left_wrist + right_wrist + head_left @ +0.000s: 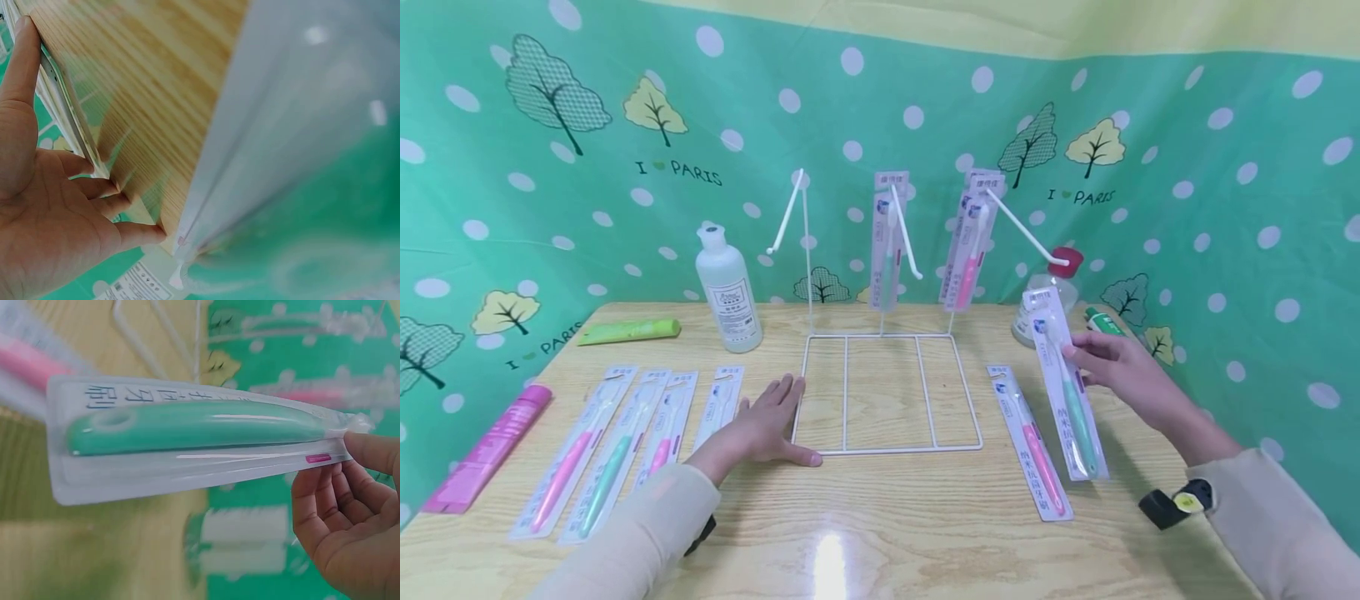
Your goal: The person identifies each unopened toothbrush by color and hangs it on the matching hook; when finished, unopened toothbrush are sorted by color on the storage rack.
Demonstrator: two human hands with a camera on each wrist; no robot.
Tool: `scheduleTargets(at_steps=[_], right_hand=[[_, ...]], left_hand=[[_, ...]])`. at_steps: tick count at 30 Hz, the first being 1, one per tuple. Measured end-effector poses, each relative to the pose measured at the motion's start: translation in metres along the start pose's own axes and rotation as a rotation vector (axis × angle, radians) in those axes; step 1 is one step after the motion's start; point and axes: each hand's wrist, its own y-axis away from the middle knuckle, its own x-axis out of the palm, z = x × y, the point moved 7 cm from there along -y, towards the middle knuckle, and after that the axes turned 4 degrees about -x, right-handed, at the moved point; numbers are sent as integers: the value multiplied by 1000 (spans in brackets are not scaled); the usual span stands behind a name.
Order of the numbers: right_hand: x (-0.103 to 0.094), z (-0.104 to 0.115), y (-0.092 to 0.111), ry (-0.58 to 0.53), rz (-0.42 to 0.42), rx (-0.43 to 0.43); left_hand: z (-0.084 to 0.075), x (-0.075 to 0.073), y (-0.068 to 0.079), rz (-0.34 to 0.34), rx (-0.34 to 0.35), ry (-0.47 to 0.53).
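Note:
My right hand (1116, 367) pinches a packaged green toothbrush (1070, 392) by its edge, thumb on one side and fingers behind, as the right wrist view shows. The pack is tilted above the table's right side. My left hand (772, 421) rests with spread fingers at the left side of a white wire rack (887, 452). One packaged green toothbrush (887, 242) hangs on the rack's middle hook, and packaged pink toothbrushes (972, 250) hang on its right hook. The left hook (787, 212) holds nothing. Another packaged pink toothbrush (1033, 446) lies right of the rack.
Several packaged toothbrushes (574, 450) lie in a row at the left. Beyond them are a pink tube (490, 450) and a green tube (628, 331). A white bottle (730, 292) stands behind; a red-capped bottle (1066, 262) and a green-and-white tube (1102, 322) are at back right.

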Motion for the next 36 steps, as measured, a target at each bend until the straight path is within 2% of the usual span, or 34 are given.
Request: scheduleTargets(at_steps=[6, 19, 24, 30, 36], right_hand=[[15, 44, -2, 16, 13, -63], [55, 133, 2, -182, 99, -409], [68, 159, 7, -241, 128, -504], [85, 174, 7, -292, 158, -587], [97, 169, -5, -272, 176, -540]], left_hand=[[1, 2, -1, 5, -2, 0], [1, 3, 0, -3, 1, 0], [2, 3, 0, -8, 4, -1], [3, 3, -1, -8, 2, 8], [4, 3, -1, -13, 0, 12]])
